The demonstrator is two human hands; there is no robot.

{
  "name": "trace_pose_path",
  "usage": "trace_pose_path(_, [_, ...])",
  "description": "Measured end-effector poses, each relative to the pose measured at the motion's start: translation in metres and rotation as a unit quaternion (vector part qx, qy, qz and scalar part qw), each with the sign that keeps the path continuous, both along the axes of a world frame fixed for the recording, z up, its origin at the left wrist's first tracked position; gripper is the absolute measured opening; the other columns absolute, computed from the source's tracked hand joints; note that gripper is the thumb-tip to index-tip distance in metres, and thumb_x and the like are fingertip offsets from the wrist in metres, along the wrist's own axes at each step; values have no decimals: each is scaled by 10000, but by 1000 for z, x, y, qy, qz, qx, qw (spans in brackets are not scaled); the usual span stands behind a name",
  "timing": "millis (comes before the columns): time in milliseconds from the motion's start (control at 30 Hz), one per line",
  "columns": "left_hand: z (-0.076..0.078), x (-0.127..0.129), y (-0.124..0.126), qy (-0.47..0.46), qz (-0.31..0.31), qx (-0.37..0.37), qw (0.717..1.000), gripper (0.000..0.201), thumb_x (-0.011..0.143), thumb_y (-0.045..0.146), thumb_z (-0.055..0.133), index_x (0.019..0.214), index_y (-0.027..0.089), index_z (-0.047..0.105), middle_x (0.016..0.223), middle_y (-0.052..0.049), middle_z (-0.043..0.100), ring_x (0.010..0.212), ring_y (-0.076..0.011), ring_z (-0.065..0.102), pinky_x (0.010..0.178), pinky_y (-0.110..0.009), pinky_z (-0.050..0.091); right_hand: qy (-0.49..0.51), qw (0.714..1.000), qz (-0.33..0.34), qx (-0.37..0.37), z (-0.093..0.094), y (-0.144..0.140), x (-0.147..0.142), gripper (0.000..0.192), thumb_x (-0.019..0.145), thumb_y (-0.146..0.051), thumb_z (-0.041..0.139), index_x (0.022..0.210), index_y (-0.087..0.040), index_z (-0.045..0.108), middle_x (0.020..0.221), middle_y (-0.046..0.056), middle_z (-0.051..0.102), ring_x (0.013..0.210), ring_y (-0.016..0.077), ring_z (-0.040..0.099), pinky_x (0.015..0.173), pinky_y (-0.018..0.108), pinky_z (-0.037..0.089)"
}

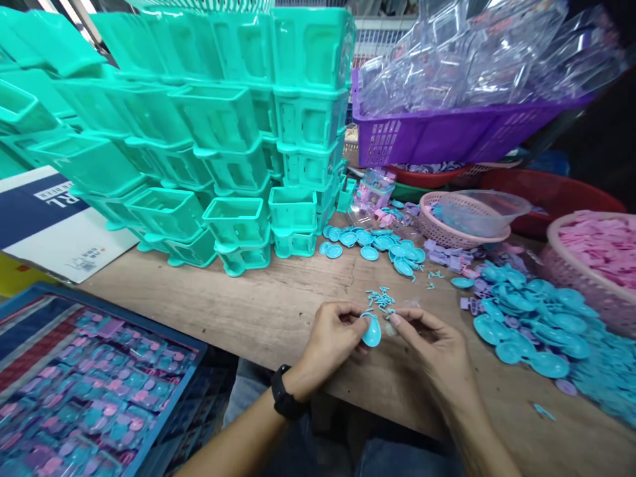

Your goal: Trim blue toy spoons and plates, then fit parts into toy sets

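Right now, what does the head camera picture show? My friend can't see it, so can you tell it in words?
Two hands, left hand and right hand, hold a small blue plastic disc together over a wooden table. Stacked teal boxes stand behind, loose blue discs lie at right, and a purple basket holds clear packaging.

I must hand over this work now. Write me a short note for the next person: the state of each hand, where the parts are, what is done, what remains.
Left hand: pinches a small blue plastic pan over the wooden table.
Right hand: fingertips at the pan's edge, on something too small to tell.
Parts: tiny blue pieces just beyond the hands; loose blue pans piled on the right.
Done: packed sets fill the blue tray on the left.
Left: the pile of pans is still large.
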State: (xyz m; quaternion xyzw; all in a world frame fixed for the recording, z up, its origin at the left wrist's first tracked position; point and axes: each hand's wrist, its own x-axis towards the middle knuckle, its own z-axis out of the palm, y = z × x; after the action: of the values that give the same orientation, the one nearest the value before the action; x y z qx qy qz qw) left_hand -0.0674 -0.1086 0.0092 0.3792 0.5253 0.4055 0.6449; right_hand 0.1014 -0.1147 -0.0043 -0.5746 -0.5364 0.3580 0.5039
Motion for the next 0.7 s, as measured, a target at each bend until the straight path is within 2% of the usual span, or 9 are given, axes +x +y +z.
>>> trace_pose_path(133, [7,3,-2,-6,-8,-5,1000,114,774,224,690,741,117,707,571,10,644,409,-86,554,417,-186,456,22,1000,8,1,-1,-6,-10,241,757,-444,790,786,-205,774,754,46,752,666,184,659,610,286,551])
trace_pose_path(333, [15,6,0,6,-14,-24,1000,111,787,166,645,693,115,677,524,19,616,381,-72,520,391,-170,420,48,999,7,-11,-5,-7,-9,240,754,-441,797,796,-206,779,742,39,748,679,189,672,636,294,568])
trace_pose_path(700, [16,3,6,46,-46,21,998,140,728,118,614,601,146,666,498,27,588,416,-84,512,425,-180,391,35,999,-9,8,-4,-7,-12,314,764,-514,785,794,-201,771,743,54,753,683,208,690,628,306,580])
